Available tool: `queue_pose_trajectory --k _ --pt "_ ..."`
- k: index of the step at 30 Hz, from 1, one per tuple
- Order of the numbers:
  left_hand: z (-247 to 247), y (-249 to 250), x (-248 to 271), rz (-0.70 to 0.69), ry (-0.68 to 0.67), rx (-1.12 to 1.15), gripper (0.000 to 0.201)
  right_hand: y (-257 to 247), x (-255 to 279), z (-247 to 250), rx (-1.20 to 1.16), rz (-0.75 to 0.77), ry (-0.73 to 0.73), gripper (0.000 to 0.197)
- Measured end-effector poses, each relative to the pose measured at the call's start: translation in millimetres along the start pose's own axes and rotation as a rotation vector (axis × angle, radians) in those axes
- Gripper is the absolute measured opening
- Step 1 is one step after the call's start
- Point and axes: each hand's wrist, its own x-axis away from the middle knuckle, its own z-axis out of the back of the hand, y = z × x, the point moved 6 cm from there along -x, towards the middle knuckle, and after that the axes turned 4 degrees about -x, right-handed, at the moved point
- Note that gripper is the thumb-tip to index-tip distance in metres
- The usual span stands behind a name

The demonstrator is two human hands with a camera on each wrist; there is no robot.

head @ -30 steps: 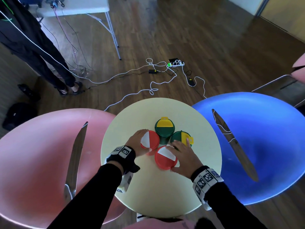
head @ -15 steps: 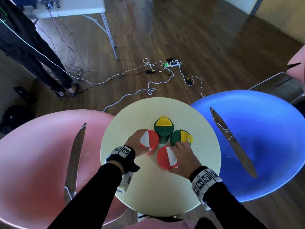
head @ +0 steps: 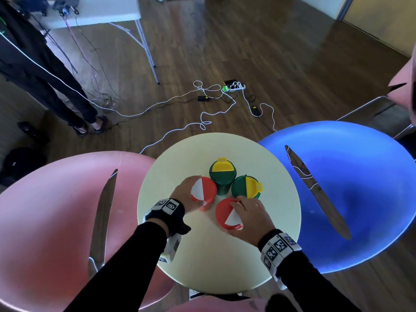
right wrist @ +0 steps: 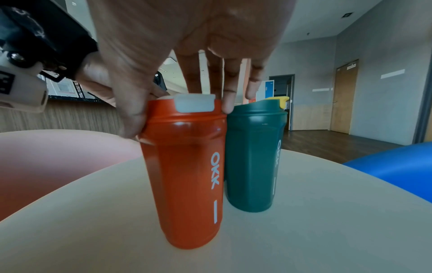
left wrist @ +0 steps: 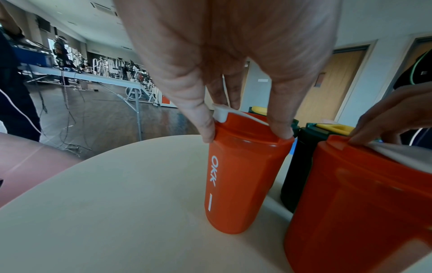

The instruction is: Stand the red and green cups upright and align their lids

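Observation:
Two red cups with white lid flaps and two green cups with yellow flaps stand upright in a cluster on the round cream table (head: 202, 255). My left hand (head: 186, 194) grips the lid rim of the left red cup (head: 209, 190) from above, fingertips around it (left wrist: 240, 175). My right hand (head: 249, 212) grips the lid of the near red cup (head: 225, 213), whose white flap faces me (right wrist: 187, 175). The far green cup (head: 222, 176) has its flap away from me. The right green cup (head: 240, 188) has its flap to the right.
A pink chair (head: 56, 210) sits left of the table and a blue chair (head: 349, 188) right of it. Cables and a power strip (head: 234, 86) lie on the wooden floor beyond. A person's legs (head: 56, 86) stand at far left by a folding table.
My right hand has turned the near red cup clockwise, so its white flap swung from the far side round to the near right. The left hand and its cup have stayed still.

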Motion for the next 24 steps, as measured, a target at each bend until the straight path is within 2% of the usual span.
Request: queue_pose_trajectory --k 4,9,13,19,24 --pt "0 1 2 0.007 0.000 0.004 0.083 -2 8 -1 0.019 -0.054 -0.029 0.087" --pt "1 3 2 0.010 0.013 0.007 0.082 1 9 -5 -0.015 -0.121 -0.076 0.077" --pt "1 3 3 0.013 0.018 0.024 0.082 4 8 -5 -0.107 -0.243 -0.117 0.089" --pt "1 3 3 0.015 0.011 0.020 0.082 5 13 -3 0.017 -0.212 -0.174 0.089" --pt "1 2 3 0.016 0.009 0.021 0.082 3 10 -7 -0.012 -0.228 -0.207 0.089"
